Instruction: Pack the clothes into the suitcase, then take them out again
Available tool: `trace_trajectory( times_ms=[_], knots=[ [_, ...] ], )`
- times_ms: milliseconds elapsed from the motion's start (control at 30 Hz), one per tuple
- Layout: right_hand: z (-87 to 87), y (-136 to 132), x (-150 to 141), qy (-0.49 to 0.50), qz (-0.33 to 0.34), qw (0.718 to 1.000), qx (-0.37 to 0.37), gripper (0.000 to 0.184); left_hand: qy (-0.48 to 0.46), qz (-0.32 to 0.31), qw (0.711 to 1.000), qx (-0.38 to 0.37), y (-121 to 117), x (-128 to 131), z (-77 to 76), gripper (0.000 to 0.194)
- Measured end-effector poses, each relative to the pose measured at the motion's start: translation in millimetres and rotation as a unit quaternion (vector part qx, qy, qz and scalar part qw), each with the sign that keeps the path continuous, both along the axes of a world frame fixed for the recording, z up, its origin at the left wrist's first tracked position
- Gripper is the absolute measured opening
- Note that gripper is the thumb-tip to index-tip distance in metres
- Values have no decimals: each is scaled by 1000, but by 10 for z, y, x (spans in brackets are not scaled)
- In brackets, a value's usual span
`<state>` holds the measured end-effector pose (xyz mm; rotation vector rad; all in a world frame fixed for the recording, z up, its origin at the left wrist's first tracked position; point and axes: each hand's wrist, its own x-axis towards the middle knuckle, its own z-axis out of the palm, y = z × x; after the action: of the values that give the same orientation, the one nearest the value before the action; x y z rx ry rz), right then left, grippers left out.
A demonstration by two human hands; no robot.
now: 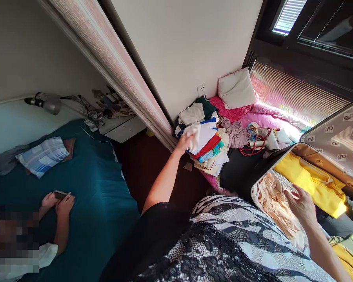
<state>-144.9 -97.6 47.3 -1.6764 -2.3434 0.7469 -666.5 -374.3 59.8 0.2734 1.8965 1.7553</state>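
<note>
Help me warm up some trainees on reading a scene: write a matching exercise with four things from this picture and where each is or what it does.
Column one
1. left hand
2. right hand
3. yellow garment
4. pale pillow

Column two
A. lying in the open case
B. resting on pink bedding
C. holding a white cloth at the clothes pile
D. at the peach cloth

Right pairs: 1-C, 2-D, 3-A, 4-B
</note>
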Motion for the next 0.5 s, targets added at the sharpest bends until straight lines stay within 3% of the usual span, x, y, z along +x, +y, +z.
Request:
trace_trajectory(
  times_ms=[33,100,167,200,267,367,433,500],
  knots=[
    [4,-29,-47,11,1,1000,-7,84,72,-82,991,-75,71,115,-6,57],
    [24,-93,-142,27,0,999,-32,81,192,-231,928,-221,218,362,-29,84],
    [69,-156,-219,30,1,998,-58,80,258,-306,862,-312,342,532,-48,106],
    [101,-185,-243,28,1,997,-67,80,269,-310,854,-319,390,555,-49,105],
    [174,-233,-262,22,-1,997,-73,75,247,-259,896,-262,464,447,-24,76],
    [274,-284,-226,20,-15,998,-62,62,140,-47,979,-138,558,-31,75,33],
    [319,-307,-183,14,-30,998,-55,56,68,111,984,-124,625,-431,151,26],
    [345,-324,-141,5,-38,997,-60,52,27,200,969,-140,689,-788,206,24]
  ],
)
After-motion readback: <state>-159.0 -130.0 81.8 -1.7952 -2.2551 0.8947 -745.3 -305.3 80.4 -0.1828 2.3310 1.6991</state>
